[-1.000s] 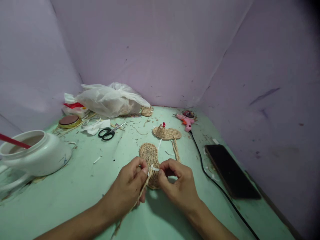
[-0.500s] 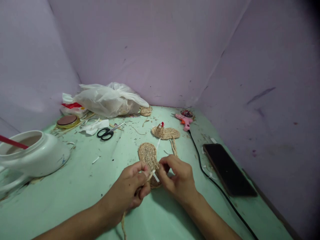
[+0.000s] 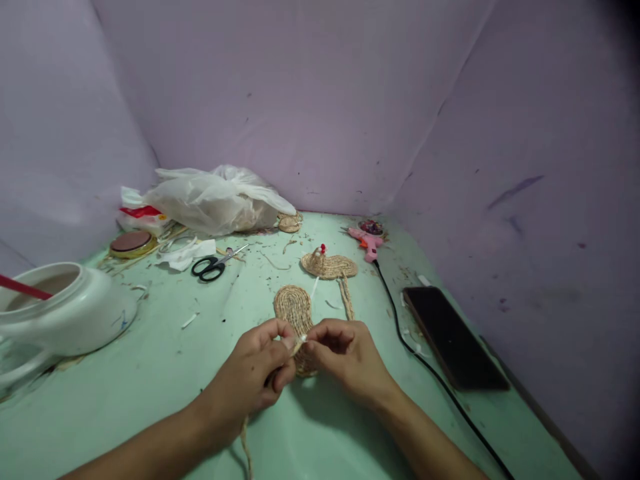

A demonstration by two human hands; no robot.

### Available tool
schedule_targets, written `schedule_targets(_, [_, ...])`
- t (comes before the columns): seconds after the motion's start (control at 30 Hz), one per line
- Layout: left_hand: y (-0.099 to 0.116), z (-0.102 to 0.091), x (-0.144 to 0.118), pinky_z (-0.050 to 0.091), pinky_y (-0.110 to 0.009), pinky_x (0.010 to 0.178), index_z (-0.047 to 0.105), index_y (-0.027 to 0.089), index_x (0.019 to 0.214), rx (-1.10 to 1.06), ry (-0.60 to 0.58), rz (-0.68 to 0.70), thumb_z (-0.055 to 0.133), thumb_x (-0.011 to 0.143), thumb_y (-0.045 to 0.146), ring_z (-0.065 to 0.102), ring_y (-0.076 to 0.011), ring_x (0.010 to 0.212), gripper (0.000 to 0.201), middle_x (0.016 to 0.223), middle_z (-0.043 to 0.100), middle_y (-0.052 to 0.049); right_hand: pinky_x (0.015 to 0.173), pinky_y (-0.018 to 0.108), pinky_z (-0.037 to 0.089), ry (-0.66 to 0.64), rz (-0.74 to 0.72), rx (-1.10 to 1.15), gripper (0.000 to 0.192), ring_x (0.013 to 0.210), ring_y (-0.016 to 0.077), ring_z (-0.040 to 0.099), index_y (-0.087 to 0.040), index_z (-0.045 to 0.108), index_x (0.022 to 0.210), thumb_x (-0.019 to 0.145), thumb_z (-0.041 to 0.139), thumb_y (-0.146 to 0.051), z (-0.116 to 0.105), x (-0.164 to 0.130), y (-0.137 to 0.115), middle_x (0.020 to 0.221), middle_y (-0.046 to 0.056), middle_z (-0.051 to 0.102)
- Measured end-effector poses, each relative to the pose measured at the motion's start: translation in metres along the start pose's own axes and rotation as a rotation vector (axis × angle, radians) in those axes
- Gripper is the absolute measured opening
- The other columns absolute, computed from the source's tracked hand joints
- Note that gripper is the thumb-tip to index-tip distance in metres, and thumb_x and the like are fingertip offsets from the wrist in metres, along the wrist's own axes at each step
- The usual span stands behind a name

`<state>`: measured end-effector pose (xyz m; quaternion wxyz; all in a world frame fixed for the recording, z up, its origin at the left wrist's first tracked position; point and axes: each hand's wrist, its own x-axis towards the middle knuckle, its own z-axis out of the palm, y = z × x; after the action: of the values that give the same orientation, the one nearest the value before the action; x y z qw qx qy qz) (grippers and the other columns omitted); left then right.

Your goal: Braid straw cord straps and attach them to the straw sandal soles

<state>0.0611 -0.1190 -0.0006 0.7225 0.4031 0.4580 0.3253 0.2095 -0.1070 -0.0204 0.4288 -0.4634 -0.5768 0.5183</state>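
Observation:
My left hand [image 3: 263,367] pinches the end of a braided straw cord [image 3: 245,443], whose tail hangs below the palm toward the front. My right hand [image 3: 350,357] is closed in a pinch on a small white strip [image 3: 303,339] at that cord end, fingertips almost meeting the left ones. Under the fingers lies a coiled straw sole [image 3: 293,305], its middle partly covered. Farther back is a second straw sole [image 3: 340,267] with a raised straw piece and red-headed pins [image 3: 323,248] on it. From this one a braided tail [image 3: 346,300] runs forward.
Black-handled scissors [image 3: 210,268] and white paper [image 3: 187,255] lie left of centre. A pink glue gun [image 3: 367,242] trails a black cable [image 3: 400,317] beside a phone [image 3: 455,340]. A white pot [image 3: 75,313] stands at left. A plastic bag [image 3: 215,200] sits against the wall.
My right hand has shifted slightly left to the cord end and now pinches the white strip there. The strip's longer end, which lay over the near sole, no longer shows.

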Motion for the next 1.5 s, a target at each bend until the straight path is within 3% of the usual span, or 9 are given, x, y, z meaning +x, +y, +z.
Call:
schedule_targets(0.2, [-0.001,0.0,-0.003,0.01,-0.012,0.03,0.038,0.021,0.074,0.062,-0.074,-0.037,0.046,0.079,0.034,0.014,-0.0012,0.03,0.016,0.038,0.037,0.011,0.053,0.023,0.045,0.193,-0.413,-0.342,0.011,0.054,0.0123,0.057,-0.013,0.066,0.066,0.068,0.055,-0.013,-0.01,0.002,0.004,0.061,0.003,0.064])
schedule_targets(0.4, [0.0,-0.002,-0.002,0.008,-0.012,0.03,0.038,0.021,0.074,0.064,-0.049,-0.05,0.046,0.079,0.034,0.012,-0.0007,0.03,0.017,0.038,0.036,0.011,0.047,0.022,0.042,0.475,-0.275,-0.328,0.01,0.049,0.0113,0.053,-0.015,0.062,0.065,0.071,0.057,-0.021,-0.031,0.011,0.007,0.054,0.0,0.06])
schedule_targets(0.6, [0.002,-0.008,0.004,0.006,-0.012,0.03,0.038,0.021,0.077,-0.051,0.051,0.062,0.048,0.08,0.035,0.014,-0.0004,0.029,0.018,0.041,0.038,0.011,0.048,0.022,0.042,0.1,-0.12,-0.349,0.024,0.056,0.012,0.056,-0.015,0.068,0.086,0.066,0.055,-0.012,-0.028,0.009,0.001,0.079,0.005,0.068])
schedule_targets(0.7, [0.002,-0.008,0.005,0.008,-0.012,0.03,0.037,0.021,0.077,-0.048,0.093,0.092,0.048,0.08,0.036,0.016,-0.0005,0.029,0.018,0.043,0.04,0.01,0.053,0.024,0.045,-0.005,-0.099,-0.335,0.014,0.06,0.0148,0.059,-0.015,0.067,0.063,0.069,0.055,-0.017,-0.019,0.003,-0.002,0.07,0.006,0.067])
schedule_targets(0.77, [0.002,-0.007,0.004,0.009,-0.012,0.031,0.038,0.021,0.078,-0.037,0.112,0.114,0.047,0.081,0.036,0.017,-0.0004,0.029,0.018,0.044,0.041,0.01,0.052,0.025,0.044,0.014,-0.046,-0.339,0.016,0.055,0.0144,0.057,-0.015,0.063,0.055,0.07,0.057,-0.019,-0.014,-0.001,-0.003,0.062,0.005,0.065])
schedule_targets(0.9, [0.001,-0.006,0.002,0.011,-0.013,0.032,0.038,0.02,0.079,0.027,0.134,0.161,0.045,0.082,0.036,0.02,-0.0008,0.03,0.018,0.047,0.043,0.01,0.054,0.025,0.043,0.088,-0.102,-0.355,0.016,0.059,0.0131,0.056,-0.017,0.068,0.077,0.064,0.061,-0.014,-0.007,-0.004,-0.003,0.077,0.005,0.066])
schedule_targets(1.1, [-0.005,-0.001,-0.001,0.037,-0.017,0.052,0.043,0.018,0.073,0.233,0.213,0.339,0.048,0.082,0.031,0.045,-0.0077,0.058,0.017,0.065,0.045,0.004,0.055,0.024,0.043,-0.031,0.205,0.279,0.027,0.055,0.0103,0.053,-0.012,0.066,0.077,0.063,0.071,-0.034,0.013,-0.005,-0.004,0.062,0.002,0.062])
schedule_targets(1.23, [-0.009,0.001,0.0,0.04,-0.022,0.064,0.046,0.018,0.072,0.432,0.277,0.481,0.045,0.082,0.027,0.047,-0.0129,0.074,0.014,0.081,0.046,0.0,0.059,0.025,0.046,0.004,0.362,0.55,0.032,0.052,0.0091,0.055,-0.013,0.06,0.063,0.05,0.081,-0.033,0.022,-0.005,0.002,0.056,-0.001,0.06])
schedule_targets(1.5, [-0.009,0.001,-0.001,0.044,-0.022,0.058,0.045,0.018,0.069,0.435,0.282,0.475,0.043,0.082,0.026,0.049,-0.0128,0.07,0.016,0.089,0.044,-0.003,0.057,0.025,0.048,-0.029,0.389,0.773,0.03,0.052,0.011,0.06,-0.013,0.056,0.063,0.054,0.081,-0.027,0.021,-0.008,0.0,0.057,0.0,0.063])
